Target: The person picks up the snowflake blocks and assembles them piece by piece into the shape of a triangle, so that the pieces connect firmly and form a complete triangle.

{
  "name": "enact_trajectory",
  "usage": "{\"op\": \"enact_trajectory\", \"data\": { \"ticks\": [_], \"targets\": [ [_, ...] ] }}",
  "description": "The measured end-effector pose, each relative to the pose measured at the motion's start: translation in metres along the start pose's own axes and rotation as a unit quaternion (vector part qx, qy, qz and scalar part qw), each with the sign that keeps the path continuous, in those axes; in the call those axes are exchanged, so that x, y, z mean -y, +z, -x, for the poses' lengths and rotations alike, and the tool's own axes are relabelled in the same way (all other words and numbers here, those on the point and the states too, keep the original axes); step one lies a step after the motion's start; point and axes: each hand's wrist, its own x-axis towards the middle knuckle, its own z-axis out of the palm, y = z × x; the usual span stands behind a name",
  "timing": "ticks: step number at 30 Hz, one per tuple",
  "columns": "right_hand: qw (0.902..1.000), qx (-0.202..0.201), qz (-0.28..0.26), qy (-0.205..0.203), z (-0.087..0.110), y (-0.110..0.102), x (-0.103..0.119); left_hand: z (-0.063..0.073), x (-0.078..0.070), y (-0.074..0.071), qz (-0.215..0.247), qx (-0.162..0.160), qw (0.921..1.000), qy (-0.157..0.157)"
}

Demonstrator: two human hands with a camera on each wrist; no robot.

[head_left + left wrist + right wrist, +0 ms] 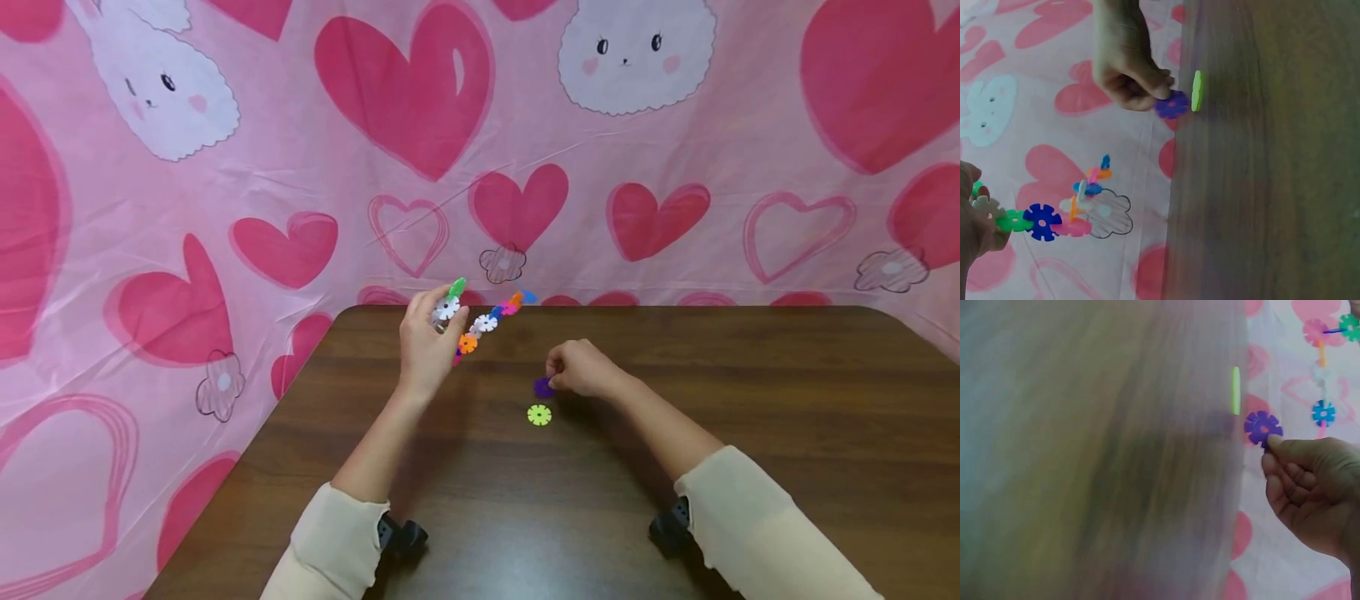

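Gripping chain [487, 323] in left hand [427, 346] towards far edge of worktop [750, 392], pinching purple disc [543, 387] in right hand [588, 368] near lime disc [539, 415], seemingly a pick-up step, next calling for alignment with chain's end

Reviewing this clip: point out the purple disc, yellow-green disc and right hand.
Purple disc [1256, 429], right wrist view: face, left of center.
Yellow-green disc [539, 420], head view: face, just below center.
Right hand [590, 369], head view: back of the hand.
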Motion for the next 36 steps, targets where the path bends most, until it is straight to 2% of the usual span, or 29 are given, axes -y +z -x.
{"op": "enact_trajectory", "data": {
  "ticks": [5, 10, 13, 17, 21, 23, 27, 28, 30, 32, 36],
  "targets": [
    [0.9940, -0.063, -0.089, 0.009, 0.014, -0.014, 0.005, 0.003, -0.002, 0.005, 0.015, 0.032, 0.9991, 0.025],
    [0.9781, -0.130, -0.158, 0.035, 0.030, -0.028, 0.013, 0.005, -0.007, 0.008, 0.054, 0.092, 0.9936, 0.038],
    [0.9638, -0.155, -0.213, 0.042, 0.038, -0.034, 0.016, 0.007, -0.010, 0.010, 0.061, 0.127, 0.9888, 0.049],
    [0.9376, -0.171, -0.300, 0.041, 0.048, -0.040, 0.023, 0.011, -0.013, 0.013, 0.064, 0.179, 0.9802, 0.056],
    [0.9126, -0.178, -0.365, 0.049, 0.057, -0.046, 0.033, 0.014, -0.017, 0.015, 0.068, 0.220, 0.9707, 0.070],
    [0.8931, -0.175, -0.411, 0.054, 0.060, -0.049, 0.039, 0.015, -0.018, 0.017, 0.068, 0.235, 0.9661, 0.084],
    [0.8430, -0.171, -0.507, 0.057, 0.063, -0.054, 0.046, 0.016, -0.022, 0.019, 0.073, 0.265, 0.9562, 0.102],
    [0.8336, -0.170, -0.522, 0.058, 0.063, -0.054, 0.048, 0.016, -0.022, 0.019, 0.075, 0.272, 0.9537, 0.104],
    [0.8223, -0.168, -0.540, 0.061, 0.064, -0.056, 0.049, 0.016, -0.024, 0.019, 0.075, 0.285, 0.9500, 0.103],
    [0.8200, -0.165, -0.544, 0.066, 0.065, -0.056, 0.048, 0.016, -0.025, 0.019, 0.075, 0.293, 0.9475, 0.103],
    [0.8279, -0.151, -0.536, 0.071, 0.066, -0.058, 0.046, 0.016, -0.026, 0.019, 0.083, 0.309, 0.9417, 0.104]
  ]
}}
